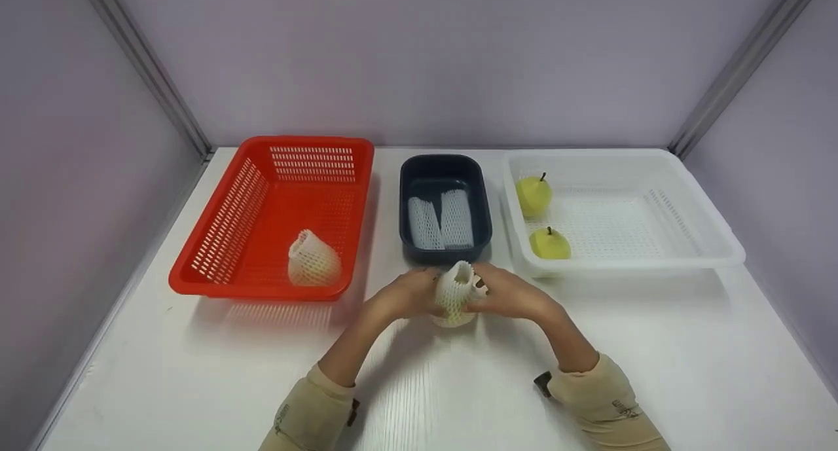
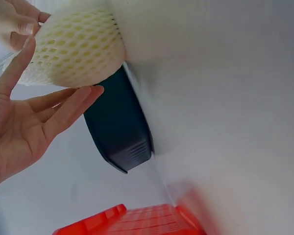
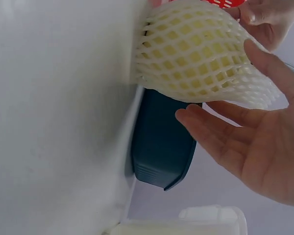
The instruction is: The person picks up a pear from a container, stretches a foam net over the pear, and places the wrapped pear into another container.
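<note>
The left hand point(image 1: 414, 294) and right hand point(image 1: 509, 292), fingers loosely bent, clasp a yellow fruit in white foam netting point(image 1: 453, 302), roughly upright midway between them, near side of a dark-blue plastic bin point(image 1: 424, 256).

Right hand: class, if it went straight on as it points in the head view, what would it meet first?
The right hand would likely meet the net-wrapped fruit first, since that stands between it and the left hand; whether it already touches is hard to judge.

White diamond-mesh sleeve point(image 1: 452, 295), red basket point(image 1: 298, 209)
</note>
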A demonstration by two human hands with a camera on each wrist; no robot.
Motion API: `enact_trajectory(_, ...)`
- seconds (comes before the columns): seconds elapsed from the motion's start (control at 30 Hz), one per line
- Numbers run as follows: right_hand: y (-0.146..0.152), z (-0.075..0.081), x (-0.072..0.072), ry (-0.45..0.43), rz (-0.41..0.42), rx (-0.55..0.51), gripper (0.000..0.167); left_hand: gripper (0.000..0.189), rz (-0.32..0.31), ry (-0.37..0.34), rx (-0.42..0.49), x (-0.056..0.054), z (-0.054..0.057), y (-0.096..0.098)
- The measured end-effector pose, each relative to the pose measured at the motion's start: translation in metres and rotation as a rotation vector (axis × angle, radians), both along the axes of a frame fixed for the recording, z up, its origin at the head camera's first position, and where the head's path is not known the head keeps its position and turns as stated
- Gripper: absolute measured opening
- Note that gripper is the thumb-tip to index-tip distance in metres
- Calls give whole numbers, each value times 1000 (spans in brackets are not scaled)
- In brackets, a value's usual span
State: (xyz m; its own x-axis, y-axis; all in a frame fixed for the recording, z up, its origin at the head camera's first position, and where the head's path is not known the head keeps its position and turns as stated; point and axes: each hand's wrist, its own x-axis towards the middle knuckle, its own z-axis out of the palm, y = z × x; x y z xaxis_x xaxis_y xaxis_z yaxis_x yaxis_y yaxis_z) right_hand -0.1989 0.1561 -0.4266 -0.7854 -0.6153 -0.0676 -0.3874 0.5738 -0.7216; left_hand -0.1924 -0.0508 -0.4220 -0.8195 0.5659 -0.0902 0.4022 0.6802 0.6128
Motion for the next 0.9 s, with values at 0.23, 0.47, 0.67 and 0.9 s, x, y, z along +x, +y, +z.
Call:
enact_trajectory(0.23,-3,-2,-2,13,5,-16,46,50,52,36,-9,0,-2,5)
enact_trajectory(0.47,-2,-6,-1,40,6,-9,46,55,76,-2,-8,-2,-6,10)
enact_trajectory(0.67,-3,-8,-2,30,12,4,46,51,70,-34,-40,-2,-6,10)
enact_trajectory(0.9,-4,-11,-2,3,11,31,51,48,37,-29,-75,-2,-8,9)
